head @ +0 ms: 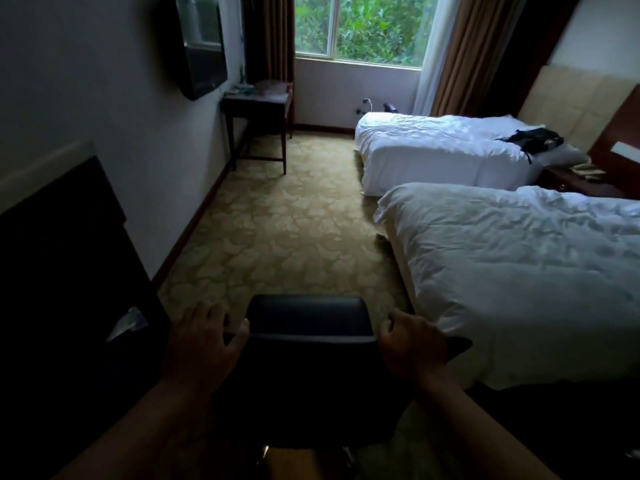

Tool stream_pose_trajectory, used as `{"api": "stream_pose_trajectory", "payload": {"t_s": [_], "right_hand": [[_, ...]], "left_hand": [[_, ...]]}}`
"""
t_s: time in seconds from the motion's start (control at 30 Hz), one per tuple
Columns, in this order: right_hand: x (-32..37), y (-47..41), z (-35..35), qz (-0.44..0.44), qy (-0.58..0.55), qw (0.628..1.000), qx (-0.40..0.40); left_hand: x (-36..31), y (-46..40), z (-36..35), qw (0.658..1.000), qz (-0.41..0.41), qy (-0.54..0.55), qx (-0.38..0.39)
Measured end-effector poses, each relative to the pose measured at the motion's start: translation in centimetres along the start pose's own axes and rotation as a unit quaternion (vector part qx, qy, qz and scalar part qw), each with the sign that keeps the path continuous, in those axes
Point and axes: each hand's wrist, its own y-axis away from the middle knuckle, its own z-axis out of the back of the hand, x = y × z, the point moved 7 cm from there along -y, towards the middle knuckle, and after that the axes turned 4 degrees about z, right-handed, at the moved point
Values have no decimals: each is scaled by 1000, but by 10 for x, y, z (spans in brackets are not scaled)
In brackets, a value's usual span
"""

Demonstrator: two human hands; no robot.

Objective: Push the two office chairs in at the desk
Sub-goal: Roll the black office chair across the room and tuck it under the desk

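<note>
Patterned carpet [277, 220], two beds right of our fingers. Office chair [308, 327] backrest between both hands: left hand [204, 344] spread alongside, right hand [412, 344] curled on its edge. Table [258, 102] far ahead.

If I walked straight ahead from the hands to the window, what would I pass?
Black chair back held between left hand and right hand → patterned carpet → wooden desk on the left → window.
</note>
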Motion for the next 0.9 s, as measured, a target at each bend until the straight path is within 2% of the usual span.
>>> {"api": "stream_pose_trajectory", "payload": {"t_s": [0.07, 0.23, 0.4, 0.5, 0.67, 0.83, 0.9], "right_hand": [[-5, -20, -6, 5, -7, 1000, -4], [-6, -93, -30, 40, -27, 999, 15], [24, -163, -54, 190, 69, 978, 45], [41, -208, -64, 227, 90, 968, 60], [48, -312, -98, 146, 59, 978, 134], [74, -391, -129, 190, 109, 953, 208], [86, -426, -137, 177, 96, 955, 216]], "left_hand": [[1, -24, -23, 998, 36, 38, 37], [4, -88, -54, 995, 75, 32, 64], [6, -167, -82, 989, 89, -2, 115], [17, -219, -99, 989, 91, -19, 114], [32, -317, -136, 987, 78, -6, 141], [50, -406, -173, 981, 67, 9, 183], [56, -445, -184, 980, 66, 4, 186]]}}
